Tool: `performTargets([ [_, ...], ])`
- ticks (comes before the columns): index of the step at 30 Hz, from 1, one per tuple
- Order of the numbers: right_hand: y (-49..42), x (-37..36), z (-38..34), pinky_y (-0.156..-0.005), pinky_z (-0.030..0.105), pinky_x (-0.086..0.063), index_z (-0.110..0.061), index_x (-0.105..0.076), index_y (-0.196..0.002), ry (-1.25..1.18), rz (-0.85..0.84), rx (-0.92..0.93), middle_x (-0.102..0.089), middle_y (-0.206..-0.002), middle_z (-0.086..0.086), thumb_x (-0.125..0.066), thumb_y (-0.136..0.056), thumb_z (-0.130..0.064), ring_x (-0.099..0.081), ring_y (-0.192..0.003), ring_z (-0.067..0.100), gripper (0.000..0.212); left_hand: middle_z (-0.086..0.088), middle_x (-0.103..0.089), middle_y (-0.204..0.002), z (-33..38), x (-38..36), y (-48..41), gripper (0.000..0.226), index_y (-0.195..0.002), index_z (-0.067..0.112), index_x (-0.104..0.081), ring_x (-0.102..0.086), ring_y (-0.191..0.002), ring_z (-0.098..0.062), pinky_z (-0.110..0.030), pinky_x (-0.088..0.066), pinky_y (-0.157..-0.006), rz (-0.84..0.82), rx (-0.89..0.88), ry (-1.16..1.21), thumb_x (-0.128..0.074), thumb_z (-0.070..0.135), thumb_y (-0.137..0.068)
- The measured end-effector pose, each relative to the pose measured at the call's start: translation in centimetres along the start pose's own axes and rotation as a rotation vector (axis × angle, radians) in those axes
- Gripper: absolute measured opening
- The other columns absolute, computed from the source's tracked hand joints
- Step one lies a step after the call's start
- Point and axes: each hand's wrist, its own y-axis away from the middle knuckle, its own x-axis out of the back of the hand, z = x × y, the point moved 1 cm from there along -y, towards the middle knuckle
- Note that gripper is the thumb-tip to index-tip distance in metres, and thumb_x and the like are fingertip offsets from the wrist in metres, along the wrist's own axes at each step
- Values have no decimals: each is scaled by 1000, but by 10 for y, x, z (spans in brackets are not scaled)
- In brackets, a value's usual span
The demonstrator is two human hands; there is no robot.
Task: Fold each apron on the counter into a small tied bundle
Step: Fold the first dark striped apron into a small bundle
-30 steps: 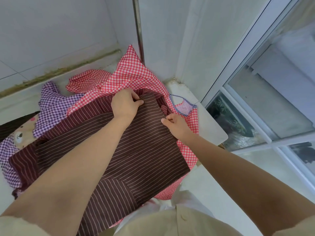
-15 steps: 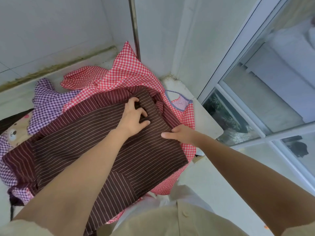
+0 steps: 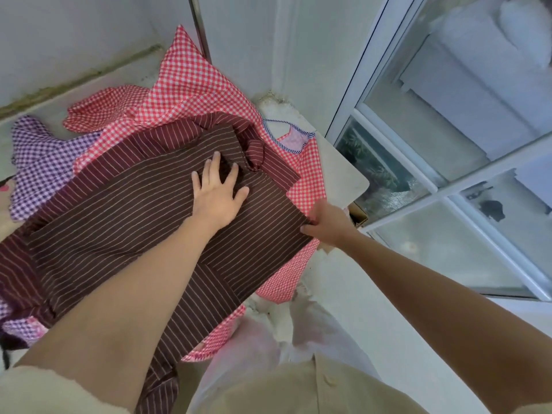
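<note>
1. Since half a second ago the left hand point(image 3: 216, 195) has flattened: its fingers, bunched in the cloth then, now lie spread wide and press down on the brown striped apron point(image 3: 119, 234).
2. Meanwhile the right hand point(image 3: 327, 222) has slid along the apron's right edge toward the person and grips that edge with curled fingers.
3. The brown striped apron lies spread on top of the pile on the counter point(image 3: 343, 174), with a rumpled fold just beyond the left fingertips.
4. Under it a red checked apron point(image 3: 191, 94) sticks out at the far side and the right.
5. A purple checked apron point(image 3: 44, 162) lies to the left.
6. A window point(image 3: 448, 138) stands to the right of the counter.
</note>
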Motion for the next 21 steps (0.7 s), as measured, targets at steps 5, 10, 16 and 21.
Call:
performTargets([
  [5,11,-22,-56,-111,34,-29,-15,-42,-143,62,388,544,-37,-152,7,-55,-95,-28,-35,-138,22,51,-19,-22,-157,-7,-2,58,48,-148,17,-38,-17,-146,-36,-55,-7,-120,509,165,36,-35,34,-103],
  [10,11,-75,-116,-122,41,-2,-23,-9,-157,355,97,942,4,-165,7,-34,-104,-39,3,-152,22,60,-13,-20,-160,-29,-28,131,50,-152,22,-30,-14,-148,-32,-56,-8,-118,610,501,32,-32,35,-104],
  [16,-35,-95,-81,-122,45,6,-25,11,-155,555,17,671,18,-163,4,-4,-102,-50,16,-150,21,60,-7,12,-163,-56,-74,171,67,-155,30,7,12,-150,-30,-64,2,-116,310,680,48,-20,58,-100],
  [21,-63,-65,-76,-122,48,-1,-6,2,-156,577,171,457,6,-164,14,-9,-103,-49,5,-151,27,69,-13,20,-161,-58,-90,173,91,-153,20,17,18,-148,-34,-67,5,-111,286,766,70,-18,75,-90],
])
